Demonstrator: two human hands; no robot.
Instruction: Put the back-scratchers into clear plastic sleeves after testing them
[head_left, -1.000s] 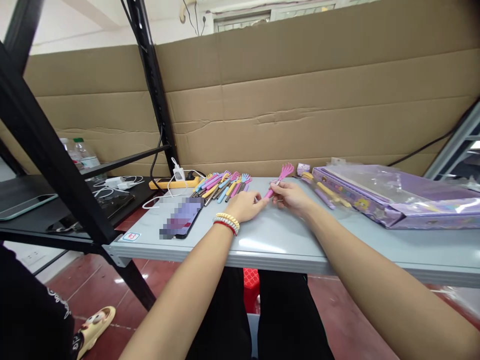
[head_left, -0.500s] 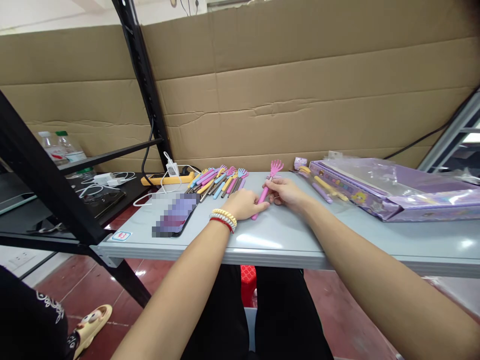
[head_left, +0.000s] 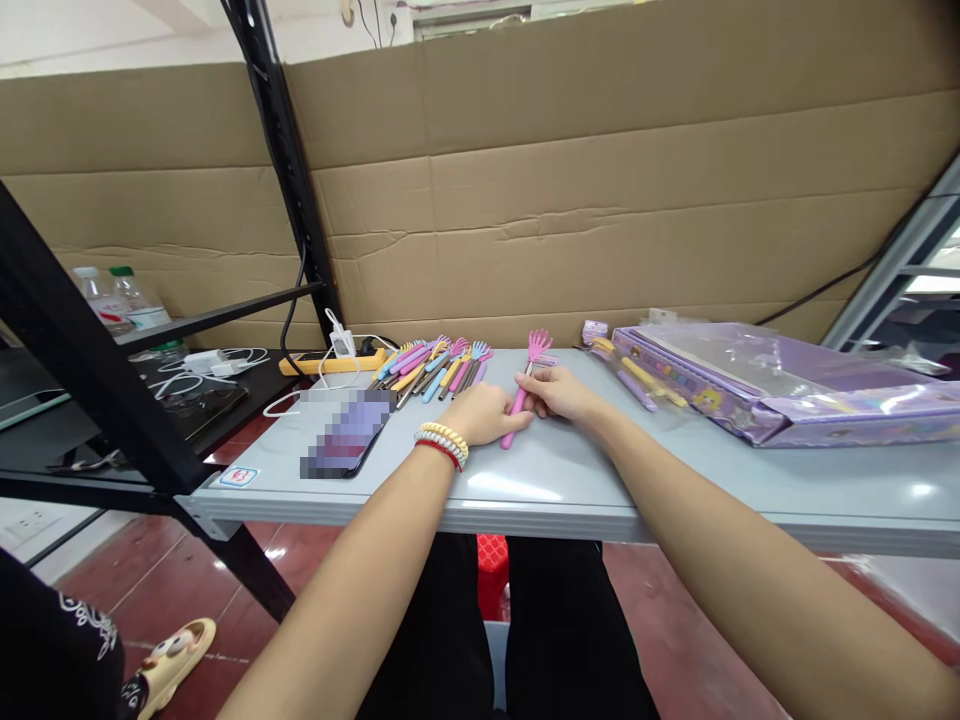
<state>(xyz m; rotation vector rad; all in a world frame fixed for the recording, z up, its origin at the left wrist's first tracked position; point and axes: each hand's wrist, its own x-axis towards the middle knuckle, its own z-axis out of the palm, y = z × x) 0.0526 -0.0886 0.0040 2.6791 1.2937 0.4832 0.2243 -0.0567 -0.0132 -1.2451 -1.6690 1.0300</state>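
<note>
A pink back scratcher (head_left: 519, 402) with a claw-shaped head stands out in front of me, its head pointing toward the cardboard. My left hand (head_left: 486, 414), with braided bands at the wrist, is closed on its handle close to the table. Higher up, by the thin metal neck, the fingers of my right hand (head_left: 562, 392) pinch the same scratcher. A small pinkish strip (head_left: 546, 360) shows just behind those fingers; its kind is unclear. Left of my hands lies a pile of back scratchers (head_left: 429, 370) in pink, yellow, blue and purple, heads mostly pointing away.
A phone (head_left: 352, 430) lies at the left on the grey table (head_left: 570, 490). Behind it are a yellow power strip (head_left: 300, 366) and white cables. To the right sit wrapped yellow and purple scratchers (head_left: 637, 380) and an open purple box (head_left: 862, 428). Cardboard (head_left: 600, 180) walls the back.
The view has shifted slightly. Both hands keep their hold on the pink back scratcher, whose head has moved a little left and down in the picture.
</note>
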